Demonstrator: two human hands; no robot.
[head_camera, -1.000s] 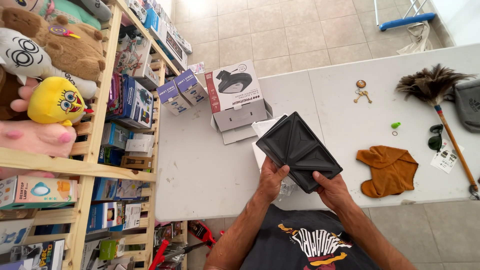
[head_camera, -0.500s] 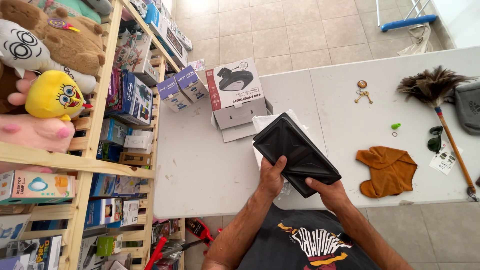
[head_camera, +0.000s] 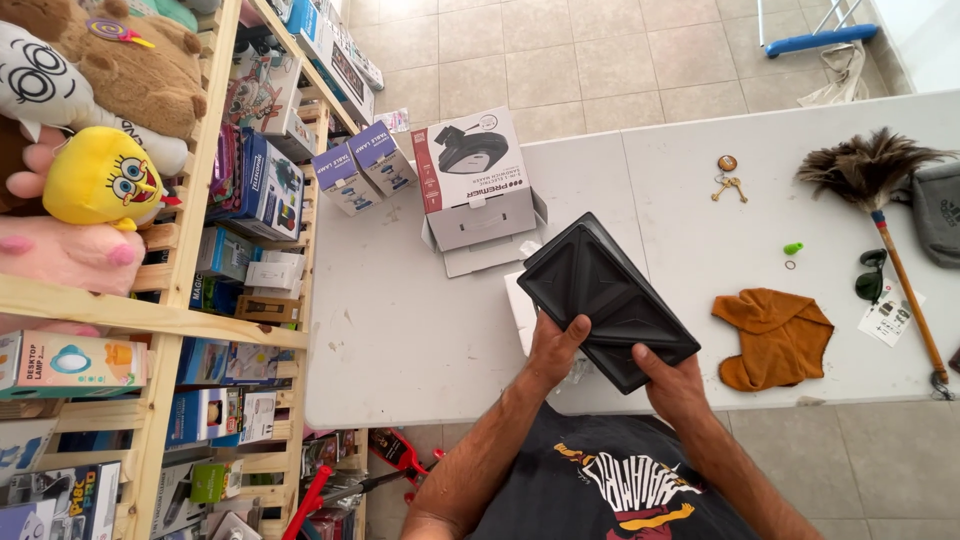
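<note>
I hold a black rectangular grill plate (head_camera: 605, 295) with triangular moulded pockets over the near edge of the white table (head_camera: 400, 330). My left hand (head_camera: 556, 345) grips its near left edge, thumb on top. My right hand (head_camera: 673, 382) grips the near right corner. The plate is tilted, its face turned up toward me. Under it lies a white sheet with clear plastic wrap (head_camera: 522, 305), mostly hidden. An opened red-and-white appliance box (head_camera: 470, 185) stands just beyond the plate.
Two small purple boxes (head_camera: 362, 170) sit left of the appliance box. An orange cloth (head_camera: 775, 335), keys (head_camera: 727, 180), a feather duster (head_camera: 885, 210), sunglasses (head_camera: 870, 277) and a grey bag (head_camera: 940, 210) lie to the right. Wooden shelves (head_camera: 185, 200) with plush toys and boxes stand left.
The plate has tipped back so its pocketed face shows flatter toward me, and it has shifted slightly right. Both hands keep their grip on its near edge.
</note>
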